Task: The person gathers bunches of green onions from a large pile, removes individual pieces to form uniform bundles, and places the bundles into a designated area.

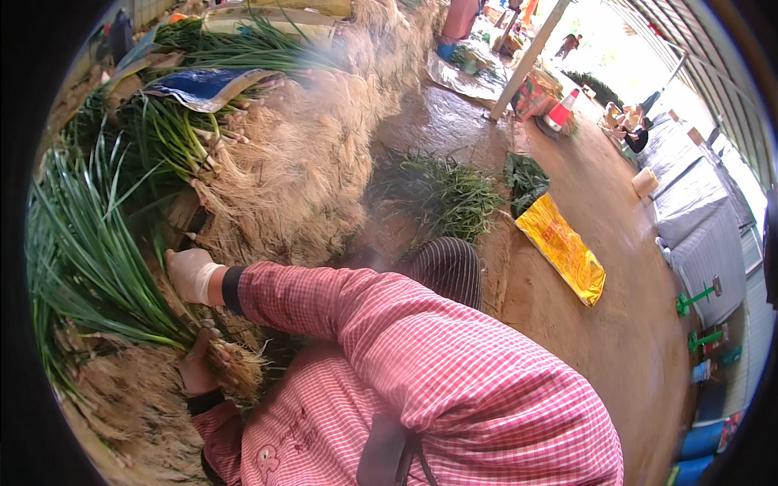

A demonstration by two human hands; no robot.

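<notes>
My left hand is closed around a bunch of green onions near its root end. The long green leaves fan out to the left and far side, and the pale, hairy roots stick out to the right of the hand. My right hand, in a white glove, is closed beside the stalks, just beyond the left hand. A brownish strip, perhaps a dry leaf, runs by its fingertips. The fingertips are partly hidden, so what they pinch cannot be made out.
A large heap of root ends rises ahead, with more roots at the near left. Loose green leaves lie on the floor, near a yellow sack. Farther off are a traffic cone, a post and several people.
</notes>
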